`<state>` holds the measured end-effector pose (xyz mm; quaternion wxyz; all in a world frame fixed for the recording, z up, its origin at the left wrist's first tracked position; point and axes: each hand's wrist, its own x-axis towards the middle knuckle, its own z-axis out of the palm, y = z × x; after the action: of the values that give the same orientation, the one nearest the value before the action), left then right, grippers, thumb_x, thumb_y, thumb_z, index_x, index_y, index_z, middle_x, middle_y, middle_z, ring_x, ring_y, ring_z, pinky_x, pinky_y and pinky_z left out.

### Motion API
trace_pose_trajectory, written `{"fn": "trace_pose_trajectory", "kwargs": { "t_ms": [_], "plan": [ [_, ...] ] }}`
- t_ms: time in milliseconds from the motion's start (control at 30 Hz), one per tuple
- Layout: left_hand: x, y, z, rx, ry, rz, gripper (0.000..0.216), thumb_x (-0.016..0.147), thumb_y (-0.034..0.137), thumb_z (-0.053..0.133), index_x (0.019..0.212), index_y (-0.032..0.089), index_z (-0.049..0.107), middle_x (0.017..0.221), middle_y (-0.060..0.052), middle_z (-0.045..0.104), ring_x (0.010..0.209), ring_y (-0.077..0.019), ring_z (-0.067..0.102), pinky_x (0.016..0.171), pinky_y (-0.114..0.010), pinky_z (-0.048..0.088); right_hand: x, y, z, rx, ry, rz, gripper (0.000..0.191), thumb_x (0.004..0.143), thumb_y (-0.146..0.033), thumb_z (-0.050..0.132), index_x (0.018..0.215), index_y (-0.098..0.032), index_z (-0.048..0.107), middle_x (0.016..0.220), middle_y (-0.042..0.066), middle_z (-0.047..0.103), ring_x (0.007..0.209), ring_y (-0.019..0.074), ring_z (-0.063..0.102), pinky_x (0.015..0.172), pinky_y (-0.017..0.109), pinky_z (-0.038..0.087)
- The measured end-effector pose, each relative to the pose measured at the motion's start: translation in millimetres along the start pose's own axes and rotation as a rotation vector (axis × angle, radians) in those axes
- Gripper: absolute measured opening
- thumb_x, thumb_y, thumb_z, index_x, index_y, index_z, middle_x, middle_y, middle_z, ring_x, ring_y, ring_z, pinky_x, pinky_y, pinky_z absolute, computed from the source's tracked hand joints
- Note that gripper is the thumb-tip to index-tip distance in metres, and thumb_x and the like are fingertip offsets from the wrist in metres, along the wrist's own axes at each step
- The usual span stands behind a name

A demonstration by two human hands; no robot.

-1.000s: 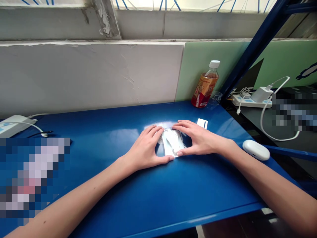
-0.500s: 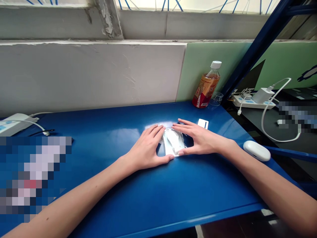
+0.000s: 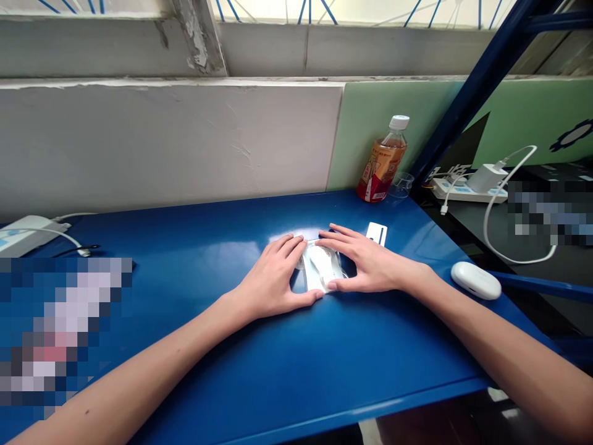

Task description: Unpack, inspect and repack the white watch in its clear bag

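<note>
A small flat packet point(image 3: 319, 264), white inside clear plastic, lies on the blue desk point(image 3: 324, 358) between my two hands. My left hand point(image 3: 277, 272) rests at its left edge, fingers stretched out and the thumb tip at the near edge. From the other side, my right hand point(image 3: 364, 259) reaches over the packet with spread fingers; its thumb is at the near right corner and fingertips lie over the far edge. Part of the packet is hidden under the fingers, and what it contains is not clear.
A white card point(image 3: 377, 233) lies behind my right wrist. At the back right stands a bottle point(image 3: 383, 162) beside a clear cup point(image 3: 401, 185). A white earbud case point(image 3: 476, 280) sits at the right edge. Power strips point(image 3: 30, 233) lie at both sides.
My right hand has shifted slightly left, its fingers reaching a little further over the packet. My left hand stays nearly still. The whole view has moved a touch.
</note>
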<state>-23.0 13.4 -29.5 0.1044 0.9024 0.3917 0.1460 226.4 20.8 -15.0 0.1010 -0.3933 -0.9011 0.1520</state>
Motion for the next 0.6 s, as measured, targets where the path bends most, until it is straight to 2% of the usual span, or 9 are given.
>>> {"fn": "trace_pose_trajectory", "kwargs": {
  "t_ms": [267,400,600],
  "plan": [
    [0,3,-1,0.019,-0.019,-0.016,0.093,0.079,0.062,0.064,0.145,0.001,0.041,0.152,-0.024,0.042,0.144,-0.0395,0.033,0.119,-0.053,0.03,-2,12,-7,-0.016,0.08,-0.089,0.099,0.072,-0.069,0.072,0.146,-0.008,0.047,0.152,0.021,0.047,0.145,0.0394,0.036,0.117,0.055,0.035],
    [0,5,-2,0.026,-0.049,-0.035,0.096,0.079,0.063,0.062,0.148,0.0,0.038,0.155,-0.025,0.037,0.146,-0.0401,0.03,0.119,-0.054,0.029,-3,15,-9,0.01,0.063,-0.07,0.093,0.072,-0.067,0.074,0.144,-0.012,0.052,0.15,0.018,0.05,0.144,0.0399,0.037,0.115,0.057,0.037],
    [1,4,-2,0.023,-0.044,-0.021,0.094,0.08,0.063,0.062,0.148,0.003,0.038,0.155,-0.023,0.038,0.146,-0.0393,0.03,0.118,-0.054,0.03,-3,17,-7,0.017,0.017,-0.027,0.097,0.071,-0.07,0.072,0.144,-0.01,0.051,0.151,0.016,0.048,0.147,0.0378,0.032,0.116,0.054,0.037]
  ]
}}
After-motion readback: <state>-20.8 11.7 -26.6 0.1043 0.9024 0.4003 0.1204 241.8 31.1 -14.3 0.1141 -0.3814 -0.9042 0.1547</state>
